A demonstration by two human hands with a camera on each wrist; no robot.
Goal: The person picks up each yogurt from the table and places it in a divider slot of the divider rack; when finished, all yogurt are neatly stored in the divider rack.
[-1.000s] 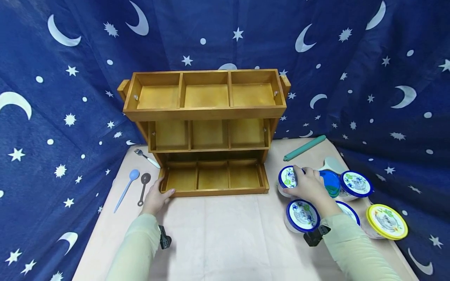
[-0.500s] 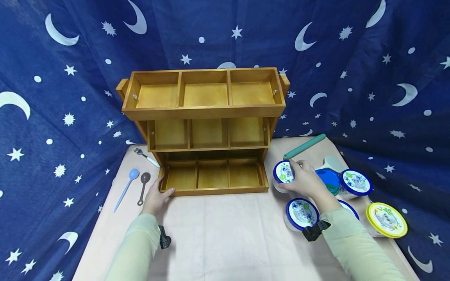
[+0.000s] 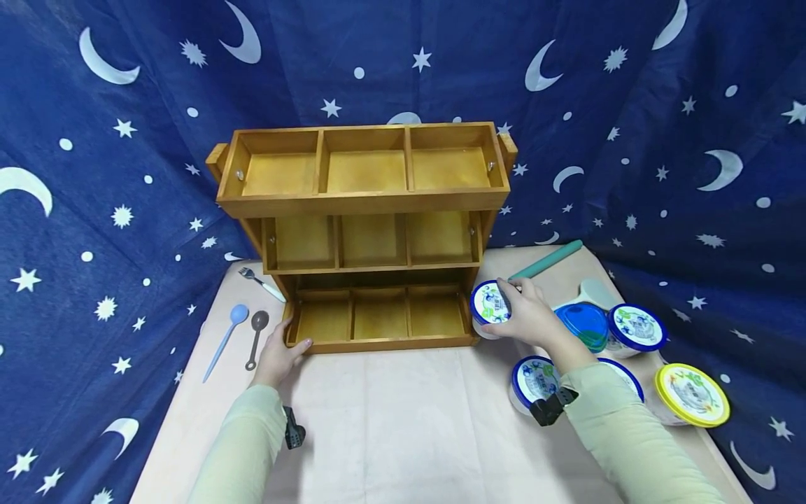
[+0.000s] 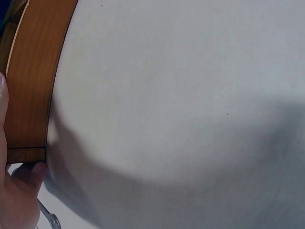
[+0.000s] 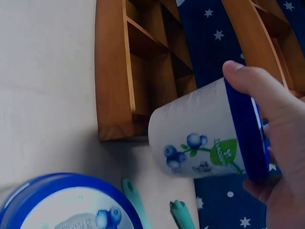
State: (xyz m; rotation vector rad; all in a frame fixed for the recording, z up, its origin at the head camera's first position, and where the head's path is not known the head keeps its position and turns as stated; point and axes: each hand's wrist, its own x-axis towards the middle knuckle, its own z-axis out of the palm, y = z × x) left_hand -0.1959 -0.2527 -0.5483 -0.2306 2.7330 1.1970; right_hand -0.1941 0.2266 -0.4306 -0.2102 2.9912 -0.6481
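Note:
My right hand [image 3: 531, 316] holds a white plastic tub [image 5: 198, 131] by its blue lid. The tub has blueberries printed on its side, and in the head view it overlaps the right end of the bottom tray of a tiered wooden organizer box [image 3: 393, 344]. The thumb lies on one side of the lid rim, with fingers on the other side, partly hidden. My left hand [image 3: 277, 355] grips the front left corner of that bottom tray, its thumb along the front edge. In the left wrist view the fingertips [image 4: 36, 175] press against the tray's end. Three tiers of compartments stand spread out with nothing in them.
Several blue-lidded tubs [image 3: 637, 328], a yellow-lidded tub [image 3: 693, 395] and a translucent blue container [image 3: 582, 324] stand at the right. Behind them lie a green rod [image 3: 548, 259] and a pale-green flat-headed utensil [image 3: 597, 292]. A fork [image 3: 258, 281], blue spoon [image 3: 230, 331] and dark spoon [image 3: 256, 334] lie left.
My right hand has moved left with the tub, from among the other tubs to the right end of the wooden box. My left hand stays on the tray corner.

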